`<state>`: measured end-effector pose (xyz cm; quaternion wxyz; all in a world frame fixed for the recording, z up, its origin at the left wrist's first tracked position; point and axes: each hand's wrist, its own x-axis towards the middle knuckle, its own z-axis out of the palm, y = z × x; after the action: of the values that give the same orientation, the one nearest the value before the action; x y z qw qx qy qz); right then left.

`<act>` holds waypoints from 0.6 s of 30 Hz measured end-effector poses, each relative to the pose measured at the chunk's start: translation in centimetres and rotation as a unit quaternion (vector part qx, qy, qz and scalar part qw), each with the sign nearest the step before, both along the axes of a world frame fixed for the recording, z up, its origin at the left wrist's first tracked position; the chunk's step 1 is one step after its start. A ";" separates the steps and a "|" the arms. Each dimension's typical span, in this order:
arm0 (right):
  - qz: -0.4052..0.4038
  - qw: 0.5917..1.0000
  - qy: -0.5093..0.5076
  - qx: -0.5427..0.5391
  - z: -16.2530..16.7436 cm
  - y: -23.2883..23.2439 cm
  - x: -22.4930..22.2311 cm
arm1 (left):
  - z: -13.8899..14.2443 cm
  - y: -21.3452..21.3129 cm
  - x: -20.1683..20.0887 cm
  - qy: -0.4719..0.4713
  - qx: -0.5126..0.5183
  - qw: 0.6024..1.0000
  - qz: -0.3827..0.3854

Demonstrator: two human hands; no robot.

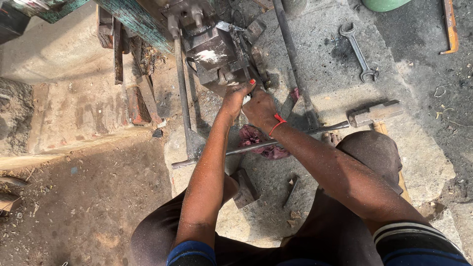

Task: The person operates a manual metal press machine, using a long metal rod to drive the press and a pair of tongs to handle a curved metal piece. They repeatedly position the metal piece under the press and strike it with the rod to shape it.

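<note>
Both my hands meet at the lower front of a dark, greasy metal machine block (213, 58) mounted under a green-painted frame (138, 19). My left hand (235, 98) presses its fingers against the block's lower edge. Touching it, my right hand (259, 109), with a red thread at the wrist, is closed around a small pale part that is mostly hidden between the hands. A long steel rod (256, 145) lies across the stone slab beneath my forearms, over a crumpled maroon rag (256, 140).
A double-ended spanner (358, 51) lies on the slab at the upper right, a sledgehammer head (375, 112) with wooden handle to the right. A vertical steel bar (183, 93) stands left of the block. Bricks (138, 103) and dirt floor (84, 197) lie to the left. A metal wedge (245, 188) sits between my knees.
</note>
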<state>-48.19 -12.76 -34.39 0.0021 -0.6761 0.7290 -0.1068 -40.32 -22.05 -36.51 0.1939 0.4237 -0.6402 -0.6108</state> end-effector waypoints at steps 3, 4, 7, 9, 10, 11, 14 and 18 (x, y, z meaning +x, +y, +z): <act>-0.132 0.898 -0.411 -0.089 -0.6 0.5 -0.9 | -0.5 0.7 -0.8 0.029 0.025 0.999 0.003; -0.072 0.953 -0.282 -0.079 -0.8 0.7 -1.3 | -0.6 0.9 -1.0 0.036 0.034 0.999 0.007; 0.049 0.997 -0.014 -0.057 -1.4 1.4 -2.2 | -1.0 1.7 -1.2 0.035 0.038 0.998 0.035; 0.039 0.997 -0.026 -0.061 -1.5 1.8 -2.8 | -1.3 2.1 -1.6 0.059 0.035 0.997 0.023; 0.050 0.997 0.003 -0.065 -1.6 1.9 -3.0 | -1.4 2.3 -1.8 0.087 0.034 0.996 0.000; 0.061 0.995 0.033 -0.070 -1.7 2.2 -3.3 | -1.6 2.5 -2.1 0.116 0.033 0.992 -0.023; 0.074 0.995 0.040 -0.053 -1.7 2.6 -4.1 | -2.2 3.3 -2.6 0.156 -0.001 0.988 0.005; 0.024 0.999 -0.028 -0.004 -1.8 3.1 -5.0 | -2.8 4.3 -3.1 0.086 0.061 0.994 0.028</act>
<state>-53.20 -9.64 -36.16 0.0223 -0.6901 0.7119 -0.1285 -43.39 -17.71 -39.35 0.2389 0.3982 -0.5702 -0.6776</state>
